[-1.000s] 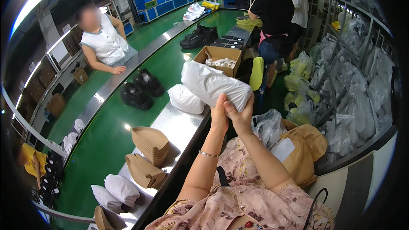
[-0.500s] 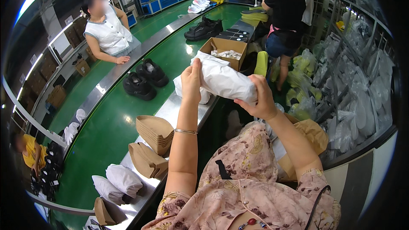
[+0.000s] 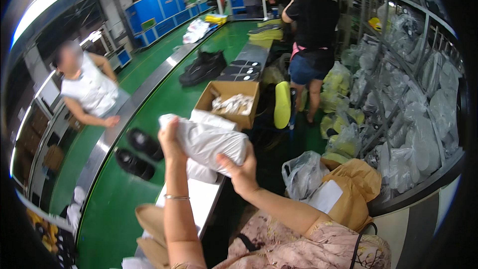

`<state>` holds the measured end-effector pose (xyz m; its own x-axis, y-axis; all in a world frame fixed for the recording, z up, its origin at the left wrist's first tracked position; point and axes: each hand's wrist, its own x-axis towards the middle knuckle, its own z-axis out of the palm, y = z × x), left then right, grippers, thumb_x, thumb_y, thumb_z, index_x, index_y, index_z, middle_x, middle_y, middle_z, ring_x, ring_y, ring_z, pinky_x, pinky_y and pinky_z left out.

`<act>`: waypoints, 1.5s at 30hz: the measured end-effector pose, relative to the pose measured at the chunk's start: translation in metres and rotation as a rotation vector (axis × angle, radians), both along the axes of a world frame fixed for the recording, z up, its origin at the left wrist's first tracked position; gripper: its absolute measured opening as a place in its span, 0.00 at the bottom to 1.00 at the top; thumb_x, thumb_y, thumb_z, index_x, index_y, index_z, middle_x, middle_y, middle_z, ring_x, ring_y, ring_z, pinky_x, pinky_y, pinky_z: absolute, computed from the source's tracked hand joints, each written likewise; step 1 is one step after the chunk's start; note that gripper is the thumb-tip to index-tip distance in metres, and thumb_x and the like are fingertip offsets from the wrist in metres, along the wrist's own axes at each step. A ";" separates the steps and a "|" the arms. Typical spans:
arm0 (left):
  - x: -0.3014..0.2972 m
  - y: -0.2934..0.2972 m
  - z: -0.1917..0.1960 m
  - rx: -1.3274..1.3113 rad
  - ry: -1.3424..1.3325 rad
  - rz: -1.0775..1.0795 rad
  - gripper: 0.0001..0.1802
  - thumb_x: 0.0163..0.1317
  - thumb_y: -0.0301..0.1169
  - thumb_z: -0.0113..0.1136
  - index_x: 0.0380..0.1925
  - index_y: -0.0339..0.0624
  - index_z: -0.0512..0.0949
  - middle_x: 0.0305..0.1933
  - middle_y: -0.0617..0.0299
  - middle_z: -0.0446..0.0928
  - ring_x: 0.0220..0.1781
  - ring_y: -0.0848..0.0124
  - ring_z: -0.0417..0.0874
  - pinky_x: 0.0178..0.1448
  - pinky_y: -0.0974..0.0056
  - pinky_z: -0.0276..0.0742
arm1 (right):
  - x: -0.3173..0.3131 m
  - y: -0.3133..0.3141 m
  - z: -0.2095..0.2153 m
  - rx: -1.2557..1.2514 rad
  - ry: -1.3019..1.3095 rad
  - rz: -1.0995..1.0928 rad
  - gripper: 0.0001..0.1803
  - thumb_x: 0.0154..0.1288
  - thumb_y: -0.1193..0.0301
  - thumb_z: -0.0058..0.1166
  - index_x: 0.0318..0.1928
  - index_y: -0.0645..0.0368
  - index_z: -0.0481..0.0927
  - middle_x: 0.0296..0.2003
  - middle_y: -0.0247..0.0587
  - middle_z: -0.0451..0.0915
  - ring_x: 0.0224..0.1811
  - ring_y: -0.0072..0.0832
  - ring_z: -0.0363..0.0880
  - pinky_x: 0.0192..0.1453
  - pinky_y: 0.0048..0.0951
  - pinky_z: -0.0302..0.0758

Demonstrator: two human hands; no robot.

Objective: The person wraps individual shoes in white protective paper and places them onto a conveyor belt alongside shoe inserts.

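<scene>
White plastic-wrapped bundle (image 3: 206,142) in centre of frame, held up in air between both hands, above edge of green conveyor (image 3: 164,99). Left hand (image 3: 169,142) closed around bundle's left end, fingers wrapped over it. Right hand (image 3: 241,169) under bundle's right lower corner, thumb pressing on wrap, fingers behind. Open cardboard box (image 3: 229,102) with white contents just above bundle in frame. Pair of black shoes (image 3: 139,154) on belt, left of left hand. Seated person in white top (image 3: 92,92) at upper left.
</scene>
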<state>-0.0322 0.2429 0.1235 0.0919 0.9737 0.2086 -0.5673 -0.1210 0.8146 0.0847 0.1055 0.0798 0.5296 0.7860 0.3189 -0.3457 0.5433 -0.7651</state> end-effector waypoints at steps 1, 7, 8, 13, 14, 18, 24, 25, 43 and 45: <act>0.011 -0.002 0.024 0.049 0.036 0.097 0.12 0.51 0.35 0.58 0.32 0.40 0.76 0.30 0.63 0.75 0.33 0.71 0.76 0.43 0.66 0.72 | 0.005 0.014 0.010 -0.024 -0.041 -0.042 0.29 0.52 0.71 0.65 0.51 0.63 0.65 0.45 0.37 0.71 0.47 0.23 0.68 0.53 0.23 0.66; 0.031 0.076 0.044 0.002 0.037 0.203 0.06 0.51 0.30 0.56 0.25 0.39 0.72 0.25 0.66 0.72 0.27 0.75 0.73 0.34 0.70 0.69 | 0.054 0.105 0.023 -0.160 -0.076 0.349 0.34 0.49 0.64 0.66 0.52 0.64 0.62 0.45 0.43 0.70 0.47 0.25 0.68 0.51 0.23 0.68; 0.029 0.085 0.040 -0.027 0.028 0.208 0.06 0.51 0.30 0.56 0.25 0.39 0.72 0.26 0.65 0.72 0.27 0.75 0.73 0.34 0.70 0.69 | 0.068 0.112 0.035 -0.210 -0.228 0.376 0.36 0.48 0.65 0.67 0.52 0.64 0.60 0.45 0.44 0.69 0.46 0.25 0.69 0.49 0.23 0.69; 0.023 0.114 0.055 -0.168 -0.097 0.280 0.06 0.51 0.29 0.53 0.25 0.38 0.73 0.26 0.65 0.73 0.28 0.75 0.74 0.36 0.70 0.70 | 0.055 0.144 0.081 -0.259 -0.435 0.220 0.41 0.45 0.65 0.68 0.54 0.66 0.56 0.45 0.48 0.69 0.46 0.28 0.69 0.52 0.28 0.68; 0.013 0.123 0.055 -0.162 -0.084 0.291 0.07 0.51 0.29 0.54 0.26 0.36 0.75 0.27 0.64 0.74 0.30 0.75 0.74 0.38 0.70 0.70 | 0.050 0.148 0.091 -0.277 -0.426 0.259 0.42 0.45 0.65 0.69 0.55 0.66 0.55 0.45 0.49 0.69 0.46 0.29 0.69 0.52 0.28 0.68; 0.019 0.151 0.071 -0.206 0.061 0.426 0.12 0.51 0.31 0.56 0.29 0.31 0.78 0.30 0.61 0.76 0.33 0.74 0.75 0.42 0.69 0.69 | 0.044 0.171 0.109 -0.379 -0.291 0.243 0.41 0.45 0.70 0.69 0.54 0.66 0.56 0.43 0.48 0.71 0.45 0.28 0.71 0.50 0.27 0.70; 0.035 0.204 0.066 -0.345 -0.152 0.165 0.14 0.50 0.35 0.57 0.33 0.37 0.74 0.31 0.60 0.74 0.36 0.68 0.75 0.46 0.64 0.71 | 0.068 0.228 0.130 -0.338 -0.382 0.197 0.36 0.42 0.75 0.69 0.50 0.68 0.60 0.41 0.45 0.72 0.43 0.28 0.73 0.48 0.27 0.72; 0.039 0.213 0.062 -0.337 -0.111 0.103 0.15 0.51 0.37 0.57 0.35 0.39 0.74 0.34 0.60 0.74 0.39 0.67 0.75 0.47 0.64 0.71 | 0.075 0.238 0.130 -0.337 -0.346 0.205 0.36 0.41 0.75 0.69 0.50 0.67 0.61 0.40 0.46 0.73 0.42 0.29 0.74 0.48 0.27 0.72; 0.193 0.422 -0.054 -0.384 0.862 -0.043 0.22 0.62 0.44 0.53 0.44 0.35 0.76 0.38 0.61 0.77 0.40 0.72 0.76 0.42 0.66 0.72 | 0.345 0.460 0.071 -0.439 -0.587 -0.163 0.33 0.42 0.78 0.66 0.50 0.64 0.64 0.41 0.42 0.71 0.43 0.28 0.70 0.49 0.27 0.68; 0.215 0.443 -0.079 -0.509 0.849 0.011 0.20 0.61 0.42 0.54 0.39 0.32 0.77 0.33 0.58 0.79 0.37 0.70 0.78 0.41 0.65 0.73 | 0.355 0.477 0.058 -0.449 -0.581 -0.115 0.34 0.42 0.78 0.65 0.51 0.65 0.63 0.42 0.42 0.70 0.44 0.28 0.69 0.52 0.26 0.66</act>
